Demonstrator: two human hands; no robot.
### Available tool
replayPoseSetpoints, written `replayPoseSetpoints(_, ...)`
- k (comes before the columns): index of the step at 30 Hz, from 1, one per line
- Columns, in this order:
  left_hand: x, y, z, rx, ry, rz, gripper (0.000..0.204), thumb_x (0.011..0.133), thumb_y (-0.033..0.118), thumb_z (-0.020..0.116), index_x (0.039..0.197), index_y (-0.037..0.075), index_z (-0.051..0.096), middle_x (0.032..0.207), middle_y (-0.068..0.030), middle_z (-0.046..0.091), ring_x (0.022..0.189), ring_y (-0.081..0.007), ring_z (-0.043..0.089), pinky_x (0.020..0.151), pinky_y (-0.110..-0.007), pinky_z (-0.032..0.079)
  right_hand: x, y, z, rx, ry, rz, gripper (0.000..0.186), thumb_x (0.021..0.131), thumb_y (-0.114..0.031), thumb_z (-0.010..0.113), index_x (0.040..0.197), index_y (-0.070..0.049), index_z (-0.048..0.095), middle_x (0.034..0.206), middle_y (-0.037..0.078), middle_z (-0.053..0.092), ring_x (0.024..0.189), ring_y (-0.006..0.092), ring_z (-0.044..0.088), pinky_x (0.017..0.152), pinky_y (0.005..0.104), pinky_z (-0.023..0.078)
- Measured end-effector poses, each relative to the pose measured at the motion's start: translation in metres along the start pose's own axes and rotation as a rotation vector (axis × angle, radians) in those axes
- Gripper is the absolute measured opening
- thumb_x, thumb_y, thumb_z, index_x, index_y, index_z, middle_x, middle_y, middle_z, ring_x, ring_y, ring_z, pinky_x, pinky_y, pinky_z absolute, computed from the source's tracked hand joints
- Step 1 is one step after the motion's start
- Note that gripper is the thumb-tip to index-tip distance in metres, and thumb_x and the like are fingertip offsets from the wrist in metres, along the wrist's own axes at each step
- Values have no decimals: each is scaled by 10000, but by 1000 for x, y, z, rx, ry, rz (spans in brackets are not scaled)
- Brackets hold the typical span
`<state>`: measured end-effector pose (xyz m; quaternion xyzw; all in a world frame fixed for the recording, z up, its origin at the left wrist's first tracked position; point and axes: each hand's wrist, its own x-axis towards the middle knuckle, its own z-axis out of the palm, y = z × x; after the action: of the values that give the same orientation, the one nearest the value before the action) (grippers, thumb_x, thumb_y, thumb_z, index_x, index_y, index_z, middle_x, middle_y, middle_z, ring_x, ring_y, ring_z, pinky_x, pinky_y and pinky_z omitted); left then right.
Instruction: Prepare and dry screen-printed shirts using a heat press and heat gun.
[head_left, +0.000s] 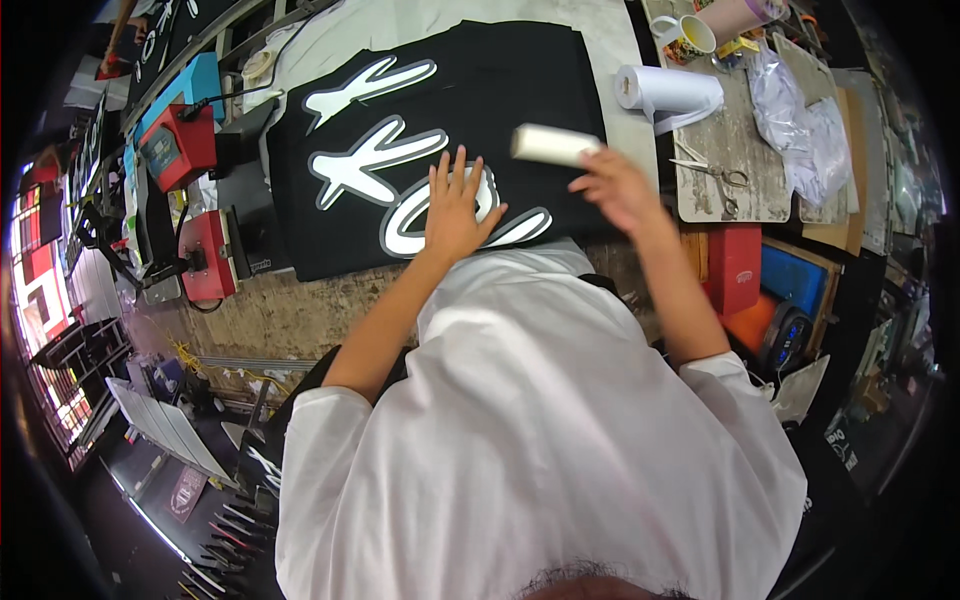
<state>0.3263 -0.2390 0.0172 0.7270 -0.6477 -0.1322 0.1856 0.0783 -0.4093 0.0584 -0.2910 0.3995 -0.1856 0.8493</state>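
Observation:
Black fabric (540,85) with large white, grey-edged lettering (365,165) lies spread over the table in front of me. My left hand (458,210) presses flat on it, fingers apart, over the lower lettering. Above the fabric's right part, my right hand (620,190) grips a short cream-white roll (553,146) by its right end. Both that roll and the hand are smeared by motion. Whether the roll touches the fabric, I cannot tell.
Right of the fabric are a larger white roll (655,88), scissors (715,172), a mug (690,38) and crumpled clear plastic (785,110) on a worn board. Red machines (180,148) with cables stand at the left. A red box (734,268) sits below the board.

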Motion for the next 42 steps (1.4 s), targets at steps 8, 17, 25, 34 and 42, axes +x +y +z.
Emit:
replayPoseSetpoints(8, -10, -8, 4, -8, 1, -63, 872, 923, 516, 686, 1572, 33, 361, 1642, -285, 247, 1522, -510, 184, 1217, -640, 169, 101, 19, 15, 518, -75, 77, 377, 996, -125, 645, 1247, 116, 499, 1273, 293, 571, 1072, 443, 687, 715, 281, 663)
replayPoseSetpoints(17, -9, -26, 0, 53, -34, -90, 856, 935, 614, 613, 1597, 131, 366, 1654, -279, 222, 1542, -492, 134, 1230, -632, 119, 117, -23, 26, 537, -283, -14, 480, 1017, -185, 601, 1334, 135, 434, 1300, 305, 553, 1078, 432, 678, 695, 300, 649)
replayPoseSetpoints(25, -7, -28, 1, 42, -38, -77, 864, 935, 592, 632, 1604, 126, 346, 1653, -295, 210, 1535, -507, 143, 1215, -648, 134, 131, 11, 18, 605, -163, -51, 566, 1032, -229, 591, 1388, 143, 356, 1404, 333, 469, 1228, 496, 572, 984, 472, 608)
replayPoseSetpoints(34, -9, -71, -20, 28, 99, -224, 736, 958, 561, 616, 1561, 172, 451, 1646, -287, 245, 1532, -495, 174, 1231, -629, 128, 64, 13, 25, 511, -348, 113, 468, 1051, -367, 543, 1237, 62, 554, 1084, 171, 661, 779, 317, 683, 596, 271, 619)
replayPoseSetpoints(42, -15, -110, -17, 208, 124, -195, 742, 966, 615, 570, 1579, 224, 422, 1661, -250, 241, 1541, -474, 170, 1228, -649, 101, 45, 40, 50, 137, -255, 325, 372, 1067, -333, 528, 1120, 26, 610, 1022, 149, 683, 705, 233, 677, 534, 254, 542)
